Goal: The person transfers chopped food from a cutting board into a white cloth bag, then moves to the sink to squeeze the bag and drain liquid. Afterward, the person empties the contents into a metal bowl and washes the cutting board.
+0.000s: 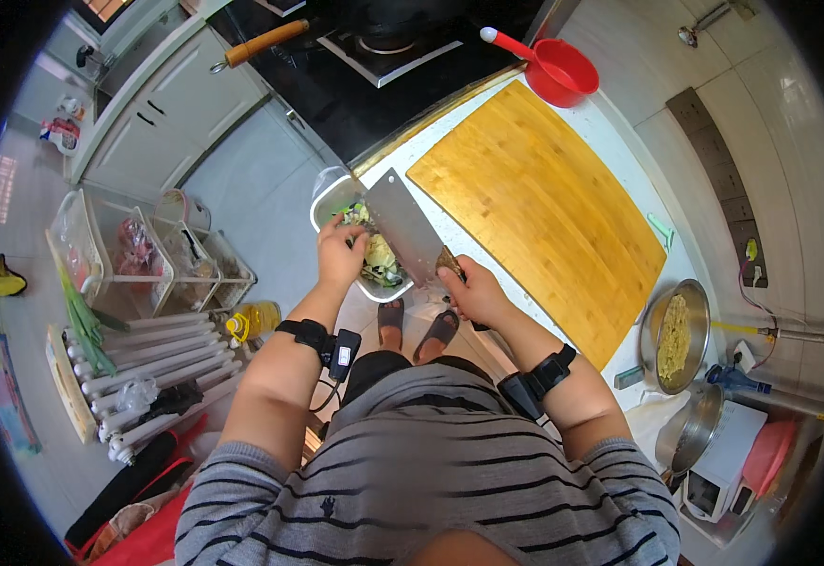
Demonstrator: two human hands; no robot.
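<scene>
My right hand point(482, 291) grips the handle of a cleaver point(408, 230). Its broad steel blade, wet with small specks, is held over the right side of a white plastic bin point(323, 205). Beside my right thumb is a small brown piece point(447, 260); whether it belongs to the handle is unclear. Over the bin's left side hangs my left hand point(341, 253), fingers bent, with a small dark spot between thumb and fingers that I cannot make out. Vegetable scraps point(381, 260), pale and dark green, lie inside the bin. To the right, a wooden cutting board point(543, 219) rests on the white counter.
A black gas stove point(298, 92) holds a wok with a wooden handle point(267, 44). A red ladle-like scoop point(562, 73) sits past the board. At right stands a steel bowl point(677, 336) of yellowish shredded food. Left are a basket rack point(164, 262) and an oil bottle point(255, 320).
</scene>
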